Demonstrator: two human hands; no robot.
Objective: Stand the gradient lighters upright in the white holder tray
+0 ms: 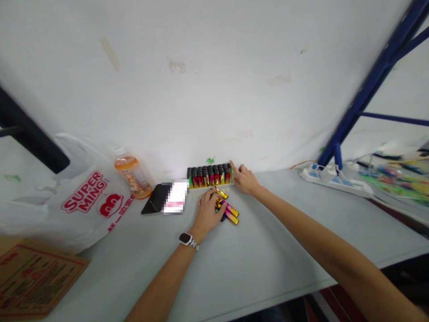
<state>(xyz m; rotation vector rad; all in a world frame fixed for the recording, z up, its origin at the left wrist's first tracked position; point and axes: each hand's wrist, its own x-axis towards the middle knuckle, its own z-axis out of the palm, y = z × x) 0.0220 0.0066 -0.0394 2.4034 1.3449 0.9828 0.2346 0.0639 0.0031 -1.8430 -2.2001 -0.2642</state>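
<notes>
Against the wall stands a tray of upright lighters (209,175), packed in rows, with black tops and red, yellow, green and gold bodies. My right hand (245,180) is at the tray's right end, index finger stretched out along the last lighters and the other fingers bent; no object shows in it. In front of the tray, my left hand (209,210) curls over a few loose lighters (232,213), gold and pink, lying on the table. Its fingers hide part of them. Another gold lighter (220,193) lies just beyond that hand.
Left of the tray are a dark phone (157,199) and a blurred-out white patch, then an orange drink bottle (133,176), a white plastic bag (87,197) and a cardboard box (36,281). A power strip (335,179) lies right, beside a blue metal frame (355,98).
</notes>
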